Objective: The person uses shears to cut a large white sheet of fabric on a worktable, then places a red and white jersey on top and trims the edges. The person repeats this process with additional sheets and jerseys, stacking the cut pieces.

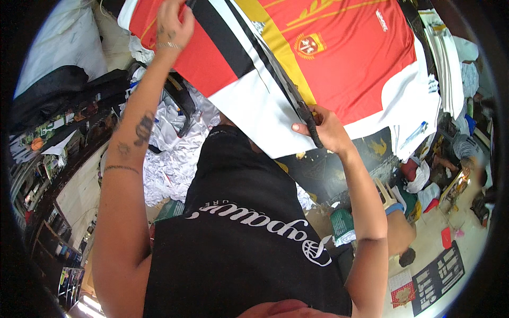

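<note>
The left hand (170, 24) is raised to the upper edge of a large printed fabric sheet, red, black, white and yellow with a jersey pattern and a small crest (339, 58), and its fingers are curled shut, pinching the red corner of that sheet just beneath the fingertips. The right hand (326, 130) is lower and to the right, its fingers wrapped together around a long dark scissor-like cutting tool (297, 100) whose blade runs up and away from the knuckles along the line where the black stripe meets the yellow band. Judging from how things lie, the work is partway: a white and black section of the sheet below the right fingers already hangs as a free flap, while the red panel beyond the fingertips looks whole and joined to the white border further right; whether the blade is open or biting the cloth cannot be told. The sheet is held in the air, stretched between both hands, above the person's black sleeveless shirt with white lettering (244, 238). Beneath the left forearm lies a heap of crumpled white fabric offcuts (169, 164), and well to the right of the right wrist stand stacked white garments (450, 63) over a cluttered floor (456, 222).
</note>
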`<move>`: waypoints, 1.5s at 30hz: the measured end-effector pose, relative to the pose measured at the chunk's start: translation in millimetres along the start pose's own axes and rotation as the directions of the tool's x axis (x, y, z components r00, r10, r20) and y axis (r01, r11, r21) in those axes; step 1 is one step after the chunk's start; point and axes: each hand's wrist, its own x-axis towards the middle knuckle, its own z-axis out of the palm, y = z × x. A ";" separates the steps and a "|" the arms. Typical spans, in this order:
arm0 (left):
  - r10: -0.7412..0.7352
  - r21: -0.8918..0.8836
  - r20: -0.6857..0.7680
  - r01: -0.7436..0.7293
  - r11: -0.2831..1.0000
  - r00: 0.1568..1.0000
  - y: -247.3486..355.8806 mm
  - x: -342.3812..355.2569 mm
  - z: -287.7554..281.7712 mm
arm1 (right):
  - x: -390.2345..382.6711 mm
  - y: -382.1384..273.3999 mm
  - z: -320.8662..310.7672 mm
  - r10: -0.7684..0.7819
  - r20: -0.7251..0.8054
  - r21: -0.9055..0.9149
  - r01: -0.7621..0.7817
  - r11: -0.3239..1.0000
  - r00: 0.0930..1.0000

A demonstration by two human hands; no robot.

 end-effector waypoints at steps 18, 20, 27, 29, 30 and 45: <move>0.010 -0.130 0.324 0.034 0.991 0.946 53.3 -14.5 -19.8 | 78.3 -125.8 8.6 0.033 0.066 0.097 -0.039 0.994 0.997; 0.052 -0.144 0.433 0.013 0.989 0.900 72.1 -47.2 -22.5 | 85.9 -139.5 8.8 0.106 0.076 0.100 -0.113 0.989 0.991; 0.046 -0.161 0.612 0.068 0.985 0.789 79.9 -73.0 -22.9 | 115.3 -177.6 12.5 0.021 0.055 0.149 -0.029 0.988 0.998; 0.114 -0.213 0.532 0.002 0.977 0.839 77.0 -54.2 -28.6 | 123.1 -185.5 11.4 0.130 0.078 0.132 -0.139 0.981 0.988; 0.076 -0.232 0.577 0.074 0.970 0.813 70.3 -42.3 -30.1 | 125.1 -189.2 10.7 0.108 0.058 0.011 -0.109 0.994 0.992; -0.027 -0.122 0.626 0.132 0.984 0.780 37.5 -36.6 -22.0 | 175.9 -251.8 10.9 0.111 0.121 -0.005 -0.112 0.994 0.986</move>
